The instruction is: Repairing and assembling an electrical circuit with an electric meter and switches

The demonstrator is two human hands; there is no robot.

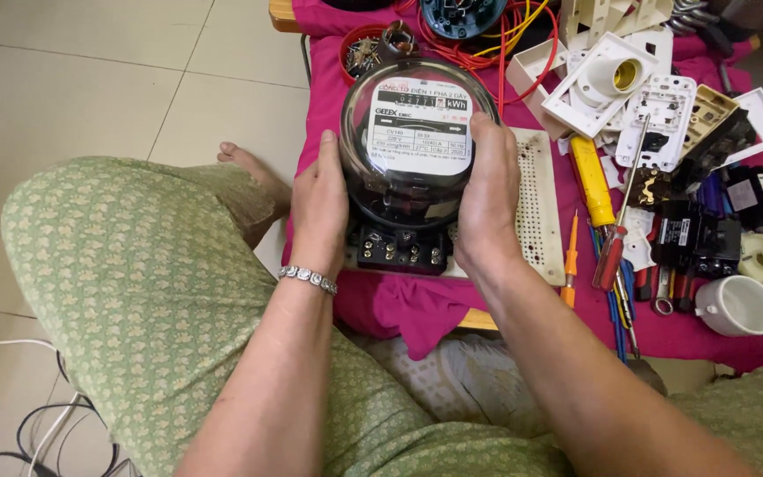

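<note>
the person holds a round electric meter (417,146) with a clear glass cover between both hands, over a white perforated board (540,203) that lies on the pink cloth (417,309) covering the counter. the left hand (320,208) presses flat against the meter's left side, and its fingers (328,146) are closed against the glass; a beaded bracelet (308,278) sits on that wrist. the right hand (487,199) clasps the meter's right side, with its fingers (480,132) curled round the rim, gripping it. the meter's black terminal block (402,249) points toward the person, just above the board's near edge. to the right of the board lie a yellow tester (593,181), a small orange screwdriver (570,265) and a red-handled screwdriver (611,256), close together. further right are white socket plates (664,110), black breakers (708,234) and a white cup (739,306). behind the meter sit a red bowl of screws (359,53) and a tangle of red wire (523,49). the person's knees in green patterned cloth (134,265) fill the near part of the view.
</note>
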